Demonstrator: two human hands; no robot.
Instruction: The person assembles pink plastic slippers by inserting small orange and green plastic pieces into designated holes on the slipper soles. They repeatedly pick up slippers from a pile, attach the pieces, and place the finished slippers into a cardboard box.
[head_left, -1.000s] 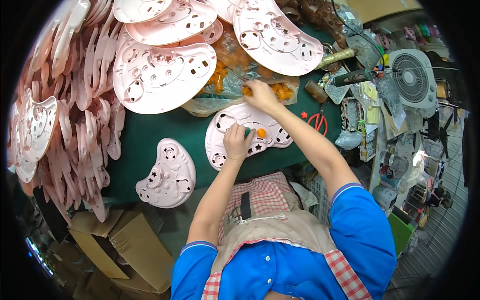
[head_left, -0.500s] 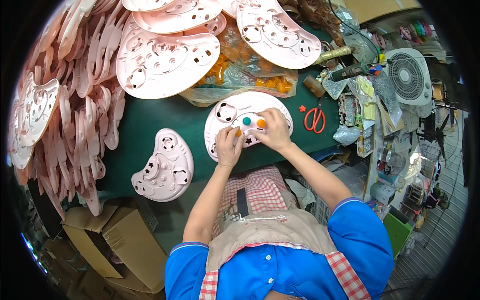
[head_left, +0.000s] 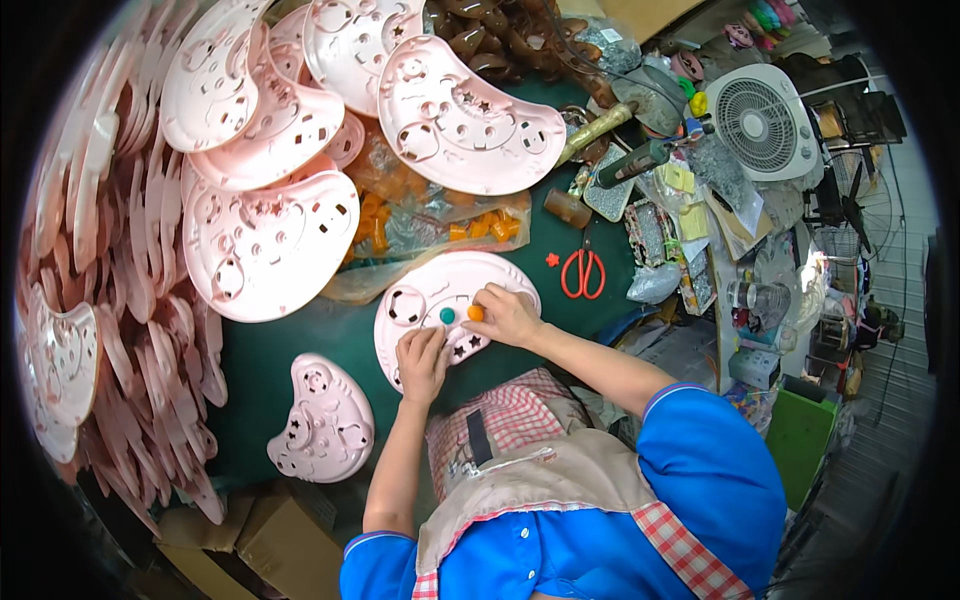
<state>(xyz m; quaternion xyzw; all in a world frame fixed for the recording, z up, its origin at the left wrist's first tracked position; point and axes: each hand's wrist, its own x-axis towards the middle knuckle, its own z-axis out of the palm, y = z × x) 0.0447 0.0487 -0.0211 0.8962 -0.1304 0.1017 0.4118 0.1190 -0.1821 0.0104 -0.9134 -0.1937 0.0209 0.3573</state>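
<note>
A pale pink moulded panel (head_left: pixel 470 272) lies on the table in front of me, with holes and star-shaped cutouts. A round green button (head_left: pixel 447 315) and a round orange button (head_left: pixel 475 313) sit side by side on it. My right hand (head_left: pixel 508 318) has its fingertips closed at the orange button. Just below the green button, my left hand (head_left: pixel 423 362) rests on the panel's near side with bent fingers drawn together; whatever is beneath the fingertips is hidden. A smaller pink panel (head_left: pixel 325 425) lies to the left.
Stacked pink panels (head_left: pixel 270 245) crowd the left and far side. Behind my panel lies a clear bag of orange pieces (head_left: pixel 490 225). Red-handled scissors (head_left: pixel 583 274) and a small red star piece (head_left: pixel 552 260) lie to the right, near a white fan (head_left: pixel 757 120).
The view has shifted, so the table sits lower and further left. My left hand has moved left on the panel; the orange piece seen at its fingertips is out of sight. My right hand remains at the orange button.
</note>
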